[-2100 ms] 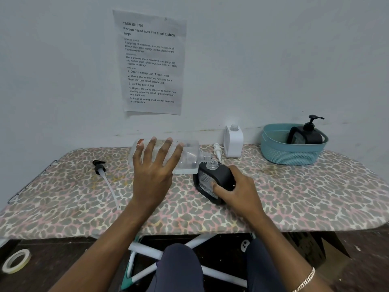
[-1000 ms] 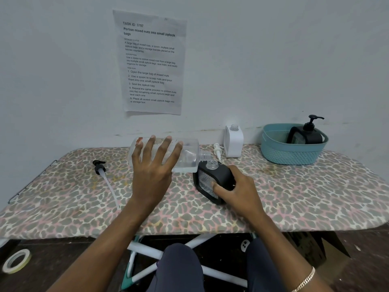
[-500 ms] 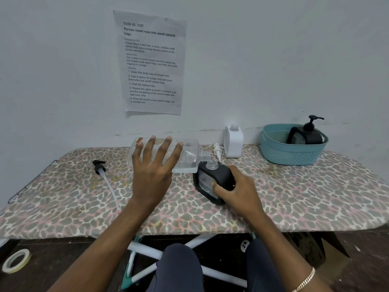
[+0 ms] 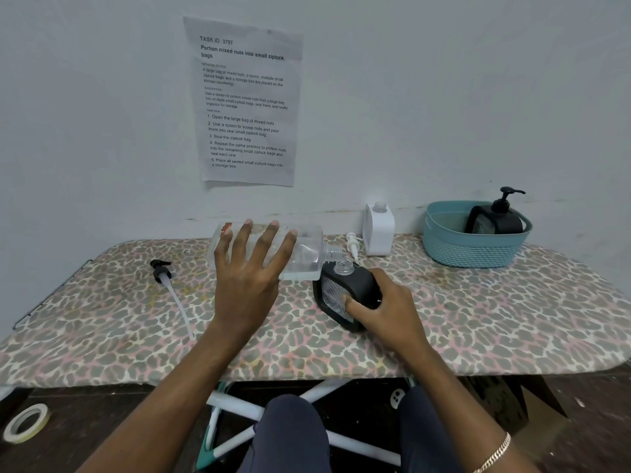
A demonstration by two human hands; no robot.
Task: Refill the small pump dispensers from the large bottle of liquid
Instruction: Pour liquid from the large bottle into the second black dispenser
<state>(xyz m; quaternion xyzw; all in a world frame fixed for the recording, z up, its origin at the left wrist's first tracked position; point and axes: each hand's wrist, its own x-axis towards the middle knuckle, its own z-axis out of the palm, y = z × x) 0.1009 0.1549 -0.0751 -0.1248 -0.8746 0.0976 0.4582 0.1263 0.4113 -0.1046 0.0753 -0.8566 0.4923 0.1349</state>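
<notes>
- The large clear plastic bottle (image 4: 307, 254) is held on its side in the middle of the frame, above the surface. A thin layer of clear liquid lies along its lower side, and a red-orange patch shows at its base end, on the left.
- Its threaded neck points right and meets the open clear neck of the small black dispenser bottle (image 4: 355, 288), which has no pump on and leans towards the upper left.
- The left hand (image 4: 246, 285) grips the large bottle from the near side, with its fingers spread wide across the bottle's face. The thumb is hidden.
- The right hand (image 4: 386, 312) wraps the dispenser's lower right part, fingers curled round it and the thumb on its textured clear panel.
- A black pump head with a long white tube (image 4: 162, 271) lies on the leopard-print surface (image 4: 512, 319) at the left.
- Behind the dispenser a white pump (image 4: 351, 242) lies just beside a white rectangular bottle (image 4: 378, 230) with an open neck.
- At the upper right a teal plastic basket (image 4: 474, 250) holds a second black dispenser with its pump fitted (image 4: 498, 220).
- A printed paper sheet (image 4: 246, 104) hangs on the wall above.
- A roll of tape (image 4: 25, 423) lies on the floor at the lower left.
</notes>
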